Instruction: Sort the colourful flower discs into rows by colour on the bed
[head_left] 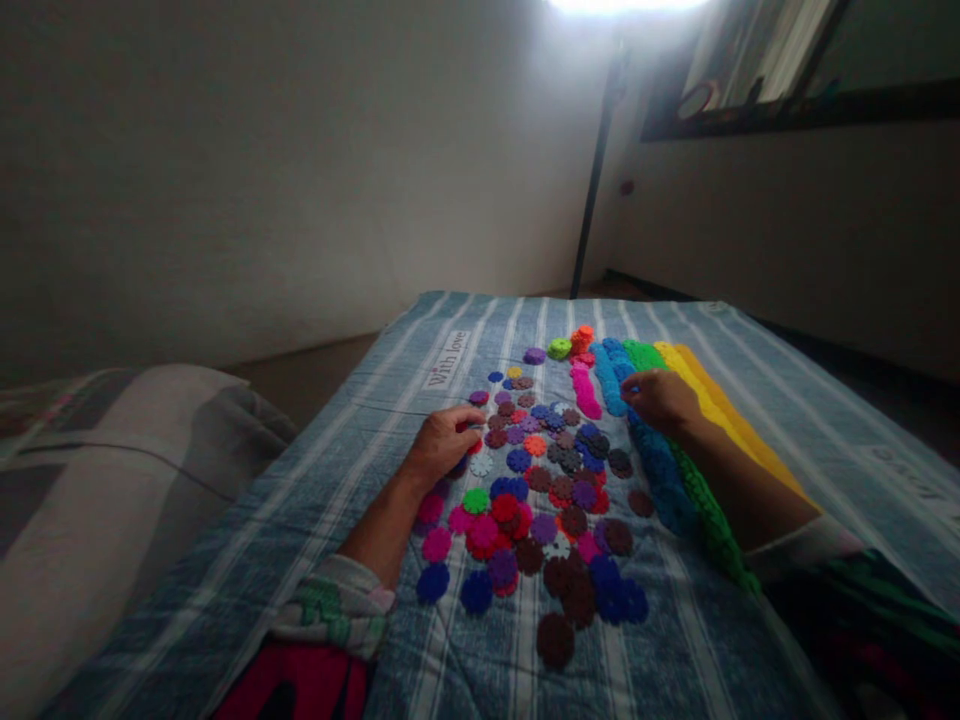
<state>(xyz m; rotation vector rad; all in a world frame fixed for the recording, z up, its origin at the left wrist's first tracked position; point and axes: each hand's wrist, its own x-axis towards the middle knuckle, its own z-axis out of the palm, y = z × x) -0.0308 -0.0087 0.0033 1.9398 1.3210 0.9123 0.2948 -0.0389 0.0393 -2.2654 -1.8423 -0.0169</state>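
Note:
Many flat notched discs (510,510) in brown, blue, purple, red and pink lie scattered over a striped blue cloth. My left hand (446,442) rests at the left edge of this spread, fingers forward and thumb a little apart, beside a red disc and a pale disc (481,462). Over the blue rows, my right hand (664,400) has its fingertips drawn together; whatever they pinch is too small to make out. Beneath and around it run overlapping rows of discs: light blue (609,385), dark blue (660,475), green (701,495) and yellow (720,405).
Beyond the spread sit a short pink row (585,390), an orange stack (582,338) and a lime-green stack (559,348). A lamp pole (592,190) rises behind the far edge of the cloth (480,315). Pale bundled fabric (135,480) lies at left.

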